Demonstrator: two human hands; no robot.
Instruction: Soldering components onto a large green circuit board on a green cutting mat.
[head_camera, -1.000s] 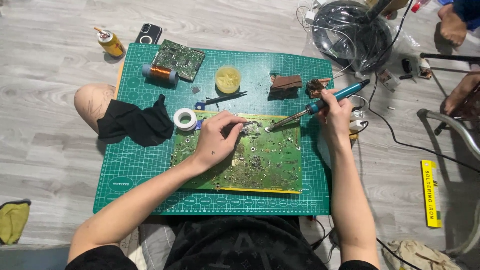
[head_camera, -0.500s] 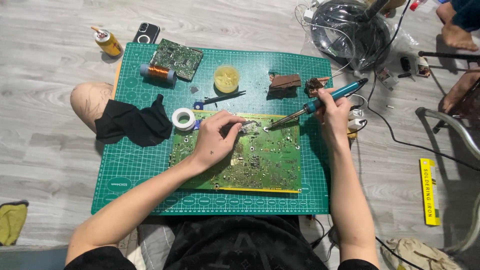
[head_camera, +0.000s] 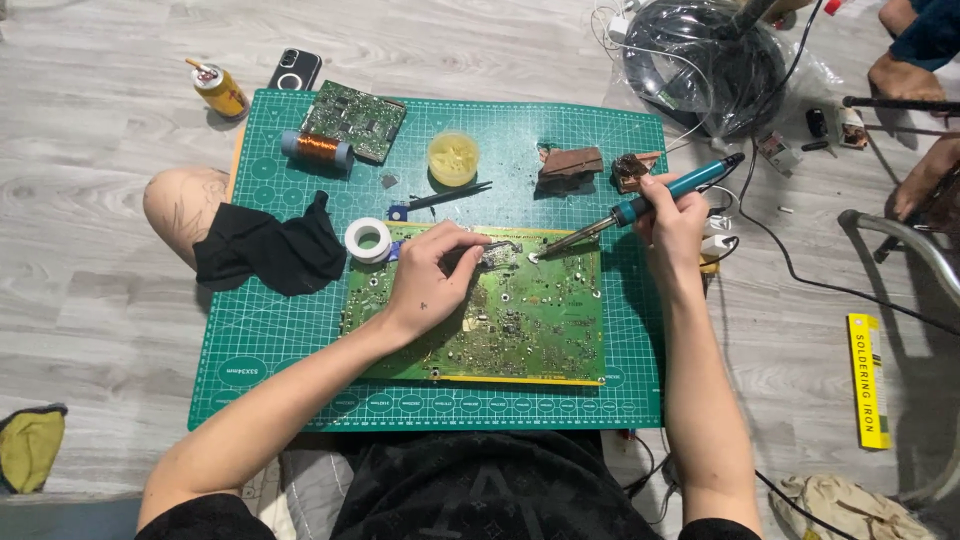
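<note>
Barely shifting since earlier: right hand (head_camera: 668, 215) gripping teal soldering iron (head_camera: 640, 207), tip touching green circuit board (head_camera: 500, 320) centre frame; left hand (head_camera: 432, 280) pinching small component (head_camera: 497, 256).

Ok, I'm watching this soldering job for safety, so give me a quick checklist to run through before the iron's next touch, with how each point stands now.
1. Soldering iron held firmly in the right hand: ok.
2. Iron tip over the circuit board, near its top edge: ok.
3. Left hand steadying the board, fingers clear of the tip: ok, though close.
4. Board lying flat on the green cutting mat: ok.
5. Iron cable clear of the work: ok, it trails off to the right across the floor.
6. Tip clean and hot enough: cannot tell.
</note>
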